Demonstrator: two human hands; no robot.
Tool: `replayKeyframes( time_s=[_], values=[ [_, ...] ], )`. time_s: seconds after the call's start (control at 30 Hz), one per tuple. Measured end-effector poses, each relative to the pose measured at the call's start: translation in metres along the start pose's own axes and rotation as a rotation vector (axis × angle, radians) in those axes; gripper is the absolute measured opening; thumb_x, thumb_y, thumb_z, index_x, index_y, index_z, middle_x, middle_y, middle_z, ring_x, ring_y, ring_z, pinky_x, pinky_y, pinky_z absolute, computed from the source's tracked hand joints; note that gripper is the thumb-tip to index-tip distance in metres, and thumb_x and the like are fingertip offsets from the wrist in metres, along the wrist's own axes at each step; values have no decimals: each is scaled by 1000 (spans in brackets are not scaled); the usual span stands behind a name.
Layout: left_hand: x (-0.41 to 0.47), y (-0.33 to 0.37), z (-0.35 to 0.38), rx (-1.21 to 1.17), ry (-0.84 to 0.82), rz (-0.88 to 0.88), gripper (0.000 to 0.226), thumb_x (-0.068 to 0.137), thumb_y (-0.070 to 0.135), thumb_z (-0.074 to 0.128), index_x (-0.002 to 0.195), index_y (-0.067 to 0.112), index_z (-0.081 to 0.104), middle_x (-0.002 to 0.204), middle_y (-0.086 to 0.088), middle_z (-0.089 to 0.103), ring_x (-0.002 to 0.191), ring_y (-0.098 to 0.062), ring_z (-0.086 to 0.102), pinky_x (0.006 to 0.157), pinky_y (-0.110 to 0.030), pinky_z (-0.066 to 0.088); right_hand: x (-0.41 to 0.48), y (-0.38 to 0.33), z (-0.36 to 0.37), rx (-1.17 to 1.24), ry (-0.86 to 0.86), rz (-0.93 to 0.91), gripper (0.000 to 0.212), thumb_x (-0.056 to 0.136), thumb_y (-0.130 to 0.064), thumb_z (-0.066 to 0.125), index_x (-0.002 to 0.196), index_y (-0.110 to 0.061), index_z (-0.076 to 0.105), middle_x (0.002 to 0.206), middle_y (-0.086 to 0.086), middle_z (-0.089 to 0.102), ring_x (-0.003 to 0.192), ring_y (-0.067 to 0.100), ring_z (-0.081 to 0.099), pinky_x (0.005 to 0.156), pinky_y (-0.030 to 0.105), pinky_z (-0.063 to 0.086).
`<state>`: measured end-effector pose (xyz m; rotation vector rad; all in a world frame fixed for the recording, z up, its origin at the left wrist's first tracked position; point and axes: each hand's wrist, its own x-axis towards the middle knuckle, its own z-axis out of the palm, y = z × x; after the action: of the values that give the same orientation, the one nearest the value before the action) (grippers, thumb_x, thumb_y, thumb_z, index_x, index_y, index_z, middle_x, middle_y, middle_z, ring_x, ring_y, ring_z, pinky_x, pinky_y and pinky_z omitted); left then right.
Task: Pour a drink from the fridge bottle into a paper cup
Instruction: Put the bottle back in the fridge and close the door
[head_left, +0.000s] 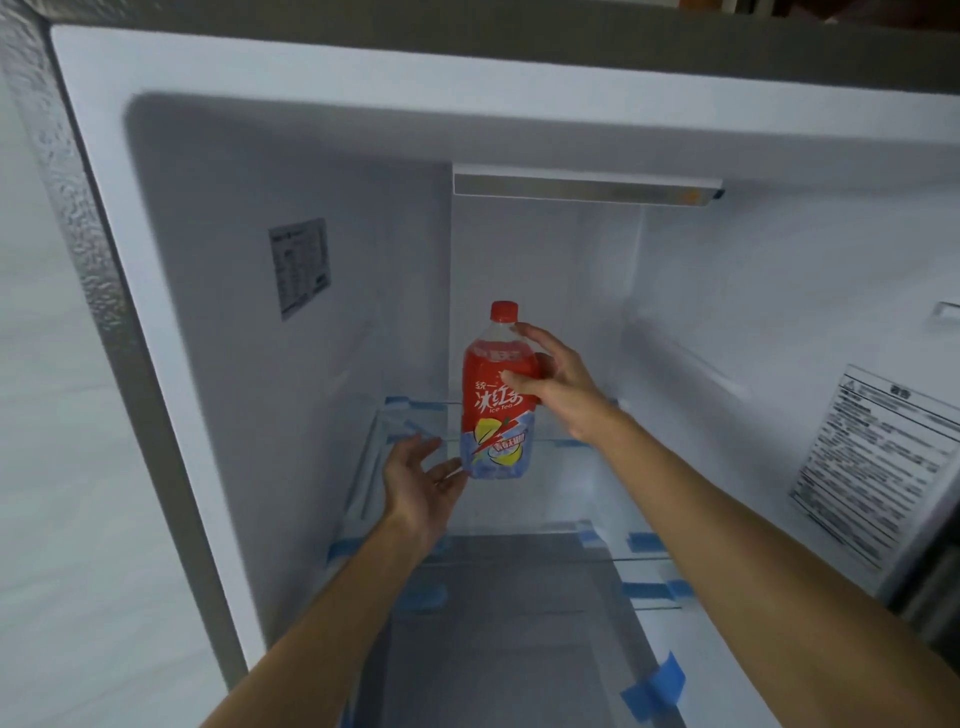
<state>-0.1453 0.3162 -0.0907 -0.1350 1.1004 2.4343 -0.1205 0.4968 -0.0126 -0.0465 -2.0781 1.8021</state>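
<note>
A plastic ice tea bottle (493, 410) with a red cap and a red, blue and yellow label stands upright on the upper glass shelf (571, 452) inside the open fridge. My right hand (558, 382) wraps around the bottle's upper right side, thumb across the label and fingers behind the shoulder. My left hand (418, 480) is open, palm up, at the bottle's lower left, with its fingertips touching or almost touching the base. No paper cup is in view.
The fridge interior is white, with a light bar (582, 189) at the top back. A second glass shelf (639, 558) lies below, with blue tape (654, 688) on the shelf edges. Printed stickers (300, 267) are on the side walls. The fridge's left frame (104, 312) is close.
</note>
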Motion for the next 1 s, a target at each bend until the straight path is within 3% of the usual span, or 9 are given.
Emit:
replayKeyframes(
  time_s=[0.17,0.23,0.37,0.53,0.63,0.67,0.8,0.9,1.0],
  values=[
    [7,-5,-5,15,-19,-19,38,97,33,49,119,3,57,133,-32,53,123,-44,55,101,-46,47,4,11,-5,-13,-1,6,66,84,-2,72,141,-27,47,115,-1,64,103,13,63,75,25,59],
    [11,-6,-8,3,-22,-12,36,97,33,49,116,4,57,138,-30,51,128,-45,52,104,-47,47,4,13,-7,-12,-6,-4,66,84,-2,72,139,-28,47,118,1,64,106,15,63,80,30,59],
    [14,-6,-10,1,-57,-12,27,96,30,47,97,5,59,126,-24,55,117,-40,55,107,-48,44,5,18,-9,-14,-6,-4,65,84,-1,72,137,-29,48,125,7,62,114,23,62,88,39,58],
    [9,-3,-8,-3,-76,-59,35,95,32,49,117,6,56,138,-28,52,127,-43,53,99,-46,49,6,22,-12,-12,-7,1,62,84,-4,73,132,-34,48,124,3,62,114,21,61,85,34,59],
    [6,-1,-8,4,-80,-77,36,95,31,49,118,5,56,136,-29,53,125,-43,54,94,-45,50,6,20,-12,-94,-20,13,65,85,-11,74,137,-35,44,135,7,58,122,26,58,95,45,55],
    [4,1,-8,19,-84,-80,34,95,31,49,115,4,57,132,-29,55,120,-43,57,93,-45,50,5,19,-11,-133,-26,14,67,86,-15,73,141,-34,41,138,6,56,124,25,56,95,44,55],
    [-6,7,-7,117,-142,-69,29,95,24,50,113,3,58,121,-28,61,104,-41,62,90,-45,54,-11,11,-6,-334,-51,-3,74,94,-28,63,154,-32,20,147,-1,44,124,12,48,85,19,51],
    [-17,9,-6,229,-191,-41,30,97,21,49,120,3,58,120,-26,62,102,-38,64,89,-44,54,-27,7,-3,-515,-28,-1,78,96,-32,61,156,-24,13,152,3,39,134,17,42,101,30,43],
    [-31,10,-3,553,-272,45,17,98,19,53,113,13,57,120,-20,62,103,-32,63,84,-38,54,-48,3,-1,-630,-26,35,78,94,-32,65,154,-19,19,151,7,42,138,24,40,111,42,38]
  ],
)
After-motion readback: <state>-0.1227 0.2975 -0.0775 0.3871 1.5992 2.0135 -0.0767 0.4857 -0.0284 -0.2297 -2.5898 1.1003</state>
